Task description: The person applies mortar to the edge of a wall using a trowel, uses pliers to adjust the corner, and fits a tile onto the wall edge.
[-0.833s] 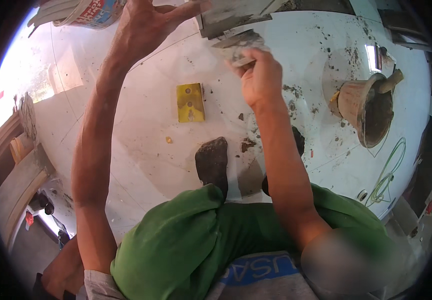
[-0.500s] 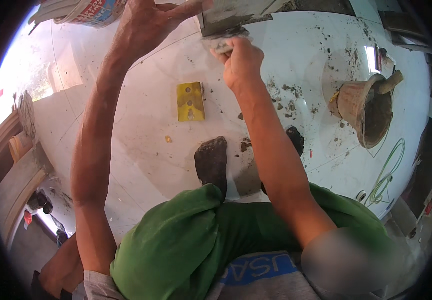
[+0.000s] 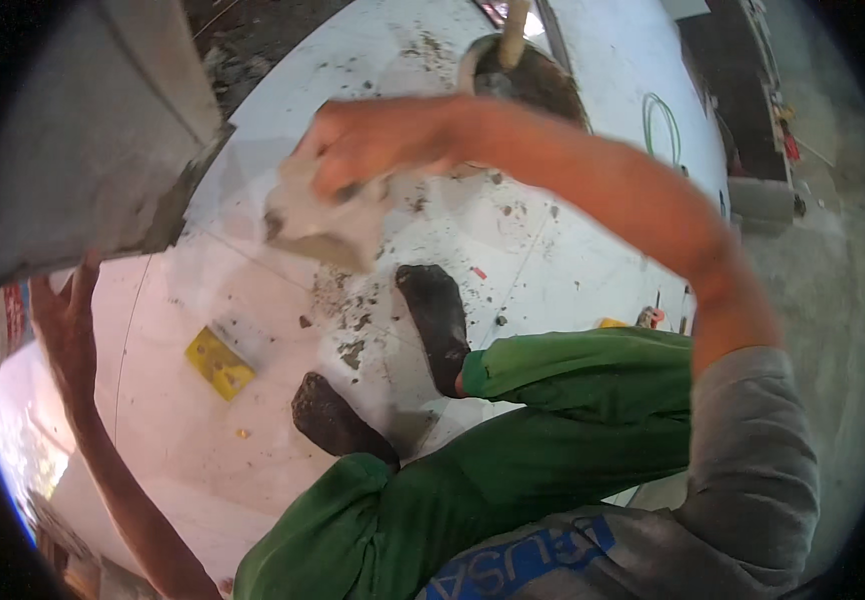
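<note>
A large grey slab with a rough, mortar-like lower edge fills the upper left. My left hand is at its bottom edge, thumb against the face and the other fingers partly hidden under it. My right hand is in the air right of the slab, blurred by motion. Its fingers are closed on a pale, roughly triangular flat piece, too smeared to name further. Below, on the white floor, lies a yellow block with round holes.
Dark crumbs are scattered around my dark-covered feet. Beyond my right forearm stands a dirty bucket with a wooden handle sticking out. Farther right lies a green coil. A colourful bucket shows partly beside my left hand.
The view has turned right, and the slab now appears larger at upper left. My right hand has come away from the slab's edge with the pale piece. My left hand stays at the slab.
</note>
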`<state>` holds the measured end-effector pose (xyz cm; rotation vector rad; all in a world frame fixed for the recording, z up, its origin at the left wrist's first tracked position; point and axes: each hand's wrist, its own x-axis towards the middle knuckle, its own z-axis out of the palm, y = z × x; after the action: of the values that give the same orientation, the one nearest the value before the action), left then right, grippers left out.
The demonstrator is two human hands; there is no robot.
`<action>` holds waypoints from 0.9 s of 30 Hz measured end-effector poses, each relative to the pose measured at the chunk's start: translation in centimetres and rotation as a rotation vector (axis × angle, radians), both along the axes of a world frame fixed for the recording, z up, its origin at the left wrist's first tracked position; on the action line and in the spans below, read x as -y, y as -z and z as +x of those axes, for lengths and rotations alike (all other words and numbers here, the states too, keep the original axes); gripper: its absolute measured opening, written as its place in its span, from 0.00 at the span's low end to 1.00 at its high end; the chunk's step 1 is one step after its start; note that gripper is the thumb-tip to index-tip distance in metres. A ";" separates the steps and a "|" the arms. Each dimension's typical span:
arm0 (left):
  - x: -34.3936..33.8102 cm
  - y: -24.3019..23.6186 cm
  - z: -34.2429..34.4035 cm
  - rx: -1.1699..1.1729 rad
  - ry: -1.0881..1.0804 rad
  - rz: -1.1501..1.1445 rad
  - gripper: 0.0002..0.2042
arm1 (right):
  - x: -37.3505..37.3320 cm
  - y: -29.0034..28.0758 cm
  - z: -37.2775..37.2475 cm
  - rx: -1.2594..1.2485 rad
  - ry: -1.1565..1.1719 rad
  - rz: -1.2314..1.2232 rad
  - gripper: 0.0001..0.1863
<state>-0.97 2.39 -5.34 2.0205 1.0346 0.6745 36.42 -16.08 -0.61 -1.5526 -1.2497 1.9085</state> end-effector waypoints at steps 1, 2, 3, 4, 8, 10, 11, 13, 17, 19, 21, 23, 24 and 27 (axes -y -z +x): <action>0.2 -0.1 0.0 0.010 0.018 -0.004 0.32 | 1.6 -3.6 2.1 0.239 0.091 0.101 0.17; 0.3 0.3 0.0 0.013 -0.008 -0.055 0.32 | 3.5 -6.5 4.1 0.473 0.181 0.193 0.17; 0.5 0.5 0.0 0.024 -0.035 -0.098 0.31 | 5.3 -8.4 7.0 0.489 0.184 0.132 0.17; 0.3 0.7 0.0 0.045 -0.026 -0.053 0.31 | 6.3 -10.3 10.2 0.500 0.183 0.073 0.17; 0.6 0.0 -0.3 0.035 -0.049 -0.086 0.32 | 9.7 -12.4 18.4 1.014 -0.025 -0.025 0.16; 1.0 0.8 0.4 0.091 -0.068 -0.120 0.32 | 12.5 -8.8 20.8 1.229 -0.111 -0.003 0.14; 0.9 0.6 0.5 0.094 -0.066 -0.117 0.32 | 13.8 -6.2 21.7 1.396 -0.264 0.148 0.12; 0.8 0.2 0.3 0.021 -0.060 -0.086 0.31 | 13.0 -3.6 21.2 1.543 -0.424 0.313 0.10; -0.3 0.7 -1.3 -0.058 -0.119 -0.183 0.31 | 11.8 0.7 19.1 1.579 -0.665 0.089 0.08; -0.4 1.4 -1.2 0.046 -0.075 -0.166 0.29 | 13.1 2.4 19.6 1.583 -0.689 0.136 0.09; 0.1 1.1 -0.8 0.059 -0.087 -0.139 0.27 | 14.1 3.2 19.9 1.547 -0.755 0.267 0.09; 0.0 0.9 -1.2 0.067 -0.100 -0.104 0.26 | 13.5 2.6 19.7 1.501 -0.801 0.207 0.08; -0.4 1.2 -1.8 0.029 -0.086 -0.121 0.25 | 13.1 2.1 19.7 1.455 -0.847 0.144 0.08; -0.2 0.5 -1.2 -0.011 -0.063 -0.136 0.24 | 10.8 1.4 19.1 1.422 -0.860 -0.082 0.10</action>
<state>-2.20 2.59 -5.89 1.8831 1.1247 0.6095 55.52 -26.91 -1.98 -2.8566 -2.7115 0.8815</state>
